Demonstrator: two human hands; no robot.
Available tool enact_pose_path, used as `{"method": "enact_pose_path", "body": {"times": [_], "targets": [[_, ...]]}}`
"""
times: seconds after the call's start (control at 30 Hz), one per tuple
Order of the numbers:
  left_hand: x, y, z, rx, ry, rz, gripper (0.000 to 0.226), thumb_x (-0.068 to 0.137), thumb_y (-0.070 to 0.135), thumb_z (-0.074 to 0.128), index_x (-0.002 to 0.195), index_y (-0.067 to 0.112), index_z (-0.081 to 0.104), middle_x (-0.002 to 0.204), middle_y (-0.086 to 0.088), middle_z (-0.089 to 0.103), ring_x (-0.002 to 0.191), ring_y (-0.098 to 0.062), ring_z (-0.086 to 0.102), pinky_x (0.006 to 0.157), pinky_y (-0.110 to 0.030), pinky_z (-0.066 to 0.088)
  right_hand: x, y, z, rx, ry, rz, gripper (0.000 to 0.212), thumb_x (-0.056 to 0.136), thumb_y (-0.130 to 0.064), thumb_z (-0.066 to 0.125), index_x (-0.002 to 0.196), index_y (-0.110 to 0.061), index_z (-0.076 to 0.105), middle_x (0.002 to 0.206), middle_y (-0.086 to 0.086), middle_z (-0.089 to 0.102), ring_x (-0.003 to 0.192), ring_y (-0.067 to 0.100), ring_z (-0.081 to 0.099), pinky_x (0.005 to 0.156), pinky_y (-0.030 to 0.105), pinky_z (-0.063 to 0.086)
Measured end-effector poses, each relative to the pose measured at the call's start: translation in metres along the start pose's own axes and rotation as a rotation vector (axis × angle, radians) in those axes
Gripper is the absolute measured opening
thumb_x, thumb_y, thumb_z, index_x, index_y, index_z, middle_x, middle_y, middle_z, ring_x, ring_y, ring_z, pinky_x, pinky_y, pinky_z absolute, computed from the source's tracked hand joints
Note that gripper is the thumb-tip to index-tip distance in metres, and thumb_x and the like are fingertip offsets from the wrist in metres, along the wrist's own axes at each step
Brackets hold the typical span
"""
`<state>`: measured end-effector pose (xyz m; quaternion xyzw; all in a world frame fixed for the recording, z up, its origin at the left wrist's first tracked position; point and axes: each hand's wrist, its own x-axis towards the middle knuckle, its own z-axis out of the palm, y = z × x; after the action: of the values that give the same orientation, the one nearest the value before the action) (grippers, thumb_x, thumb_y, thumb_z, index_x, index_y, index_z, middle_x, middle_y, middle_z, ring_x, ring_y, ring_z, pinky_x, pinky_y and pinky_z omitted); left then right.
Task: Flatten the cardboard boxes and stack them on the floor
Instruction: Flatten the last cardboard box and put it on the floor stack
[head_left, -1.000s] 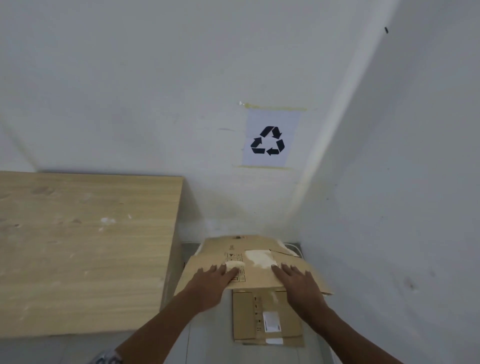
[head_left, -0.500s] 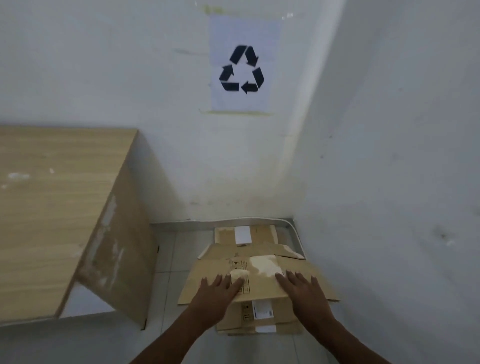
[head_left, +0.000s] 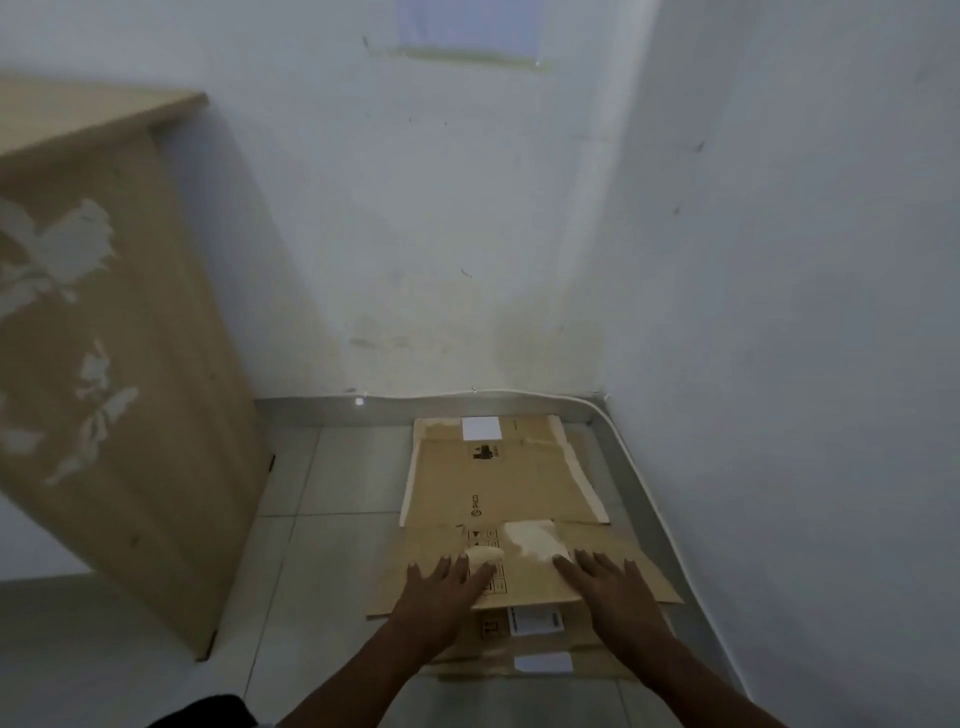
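Observation:
Flattened brown cardboard boxes lie stacked on the tiled floor in the room's corner. The top flattened box (head_left: 524, 574) has torn pale patches and printed symbols. My left hand (head_left: 441, 592) lies palm down on its left part, fingers spread. My right hand (head_left: 608, 587) lies flat on its right part, fingers also spread. Beneath, a larger flattened box (head_left: 493, 483) reaches toward the back wall and carries a white label. Another flattened box (head_left: 535, 644) with white labels sticks out under my wrists.
A light wooden table (head_left: 119, 364) stands at the left, its side panel marked with pale scuffs. White walls (head_left: 779, 312) close the corner behind and to the right of the stack. A thin white cable (head_left: 644, 478) runs along the skirting. Grey floor tiles (head_left: 311, 571) lie between table and stack.
The view has tilted down toward the floor, so the recycling sign has slid out at the top. The far flattened box is now exposed. Both hands stay flat on the top cardboard.

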<state>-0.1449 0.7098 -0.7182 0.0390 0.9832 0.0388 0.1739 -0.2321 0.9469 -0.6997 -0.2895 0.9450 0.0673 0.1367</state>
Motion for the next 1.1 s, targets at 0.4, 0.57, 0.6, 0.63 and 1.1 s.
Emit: {"method": "enact_pose_path", "body": {"times": [0.4, 0.57, 0.6, 0.63, 1.1], "targets": [[0.073, 0.008, 0.06, -0.058, -0.068, -0.054, 0.083, 0.096, -0.006, 0.039, 0.154, 0.032, -0.008, 0.163, -0.015, -0.001, 0.148, -0.041, 0.005, 0.111, -0.07, 0.012, 0.063, 0.046, 0.079, 0.063, -0.088, -0.058, 0.083, 0.093, 0.007, 0.035, 0.154, -0.038, 0.0, 0.164, 0.003, 0.011, 0.15, 0.032, 0.012, 0.117, 0.055, 0.013], [0.091, 0.008, 0.075, -0.035, -0.093, -0.077, 0.085, 0.096, -0.004, 0.042, 0.153, 0.03, -0.011, 0.163, -0.015, -0.006, 0.148, -0.04, -0.002, 0.112, -0.069, 0.008, 0.088, 0.06, 0.101, 0.106, -0.09, -0.094, 0.084, 0.096, 0.003, 0.035, 0.145, -0.045, -0.013, 0.165, 0.002, 0.006, 0.151, 0.031, 0.006, 0.118, 0.054, 0.007], [0.094, 0.008, 0.078, -0.04, -0.1, -0.085, 0.085, 0.096, -0.003, 0.043, 0.153, 0.03, -0.011, 0.163, -0.015, -0.007, 0.148, -0.04, -0.003, 0.112, -0.069, 0.008, 0.092, 0.061, 0.105, 0.113, -0.094, -0.096, 0.082, 0.097, 0.001, 0.034, 0.144, -0.046, -0.015, 0.165, 0.002, 0.005, 0.151, 0.031, 0.005, 0.118, 0.054, 0.006], [0.096, 0.008, 0.082, -0.048, -0.106, -0.087, 0.084, 0.097, -0.001, 0.044, 0.153, 0.03, -0.01, 0.163, -0.015, -0.007, 0.148, -0.04, -0.004, 0.112, -0.069, 0.007, 0.095, 0.062, 0.108, 0.113, -0.103, -0.097, 0.08, 0.098, -0.002, 0.034, 0.145, -0.046, -0.015, 0.165, 0.002, 0.004, 0.151, 0.031, 0.004, 0.118, 0.054, 0.005], [0.116, -0.01, 0.146, -0.201, -0.269, -0.055, 0.103, 0.093, 0.036, 0.059, 0.128, 0.047, -0.038, 0.161, -0.004, -0.021, 0.148, -0.033, -0.017, 0.112, -0.07, 0.005, 0.106, 0.05, 0.173, 0.159, -0.367, -0.002, 0.088, 0.099, -0.022, 0.048, 0.143, -0.056, -0.02, 0.159, -0.014, -0.027, 0.144, 0.046, -0.02, 0.109, 0.072, 0.004]]}}
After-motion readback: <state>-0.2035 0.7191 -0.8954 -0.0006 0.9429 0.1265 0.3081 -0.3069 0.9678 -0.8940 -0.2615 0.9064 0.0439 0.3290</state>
